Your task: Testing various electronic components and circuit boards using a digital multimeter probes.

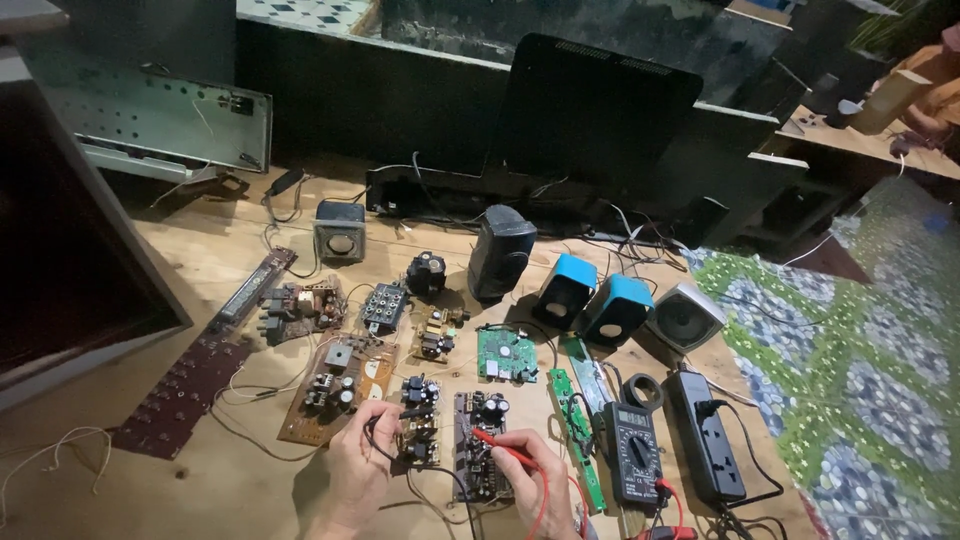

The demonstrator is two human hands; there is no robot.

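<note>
The right hand [535, 480] pinches a thin red probe [497, 444], and its tip rests on a small dark circuit board with black round parts [480, 455]. The left hand [358, 470] is closed around a thin black probe [392, 416], which points at a smaller brown circuit board [420, 432] just beside the dark one. To do this well, I think each tip should sit still on one tiny metal spot and touch nothing next to it. The hands should stay low and steady, and the eyes should go to the meter.

The dark board lies flat on the wooden table [220, 480], near the front edge, between the two hands. It is long and narrow, with wires coming off it.

Just to the right lies a black meter with a round dial and a clamp ring [634, 445], with red wire near it. A black power strip [706, 435] sits beside that. Farther back are more boards, two blue little speakers [592, 297] and a black flat screen [590, 110].
</note>
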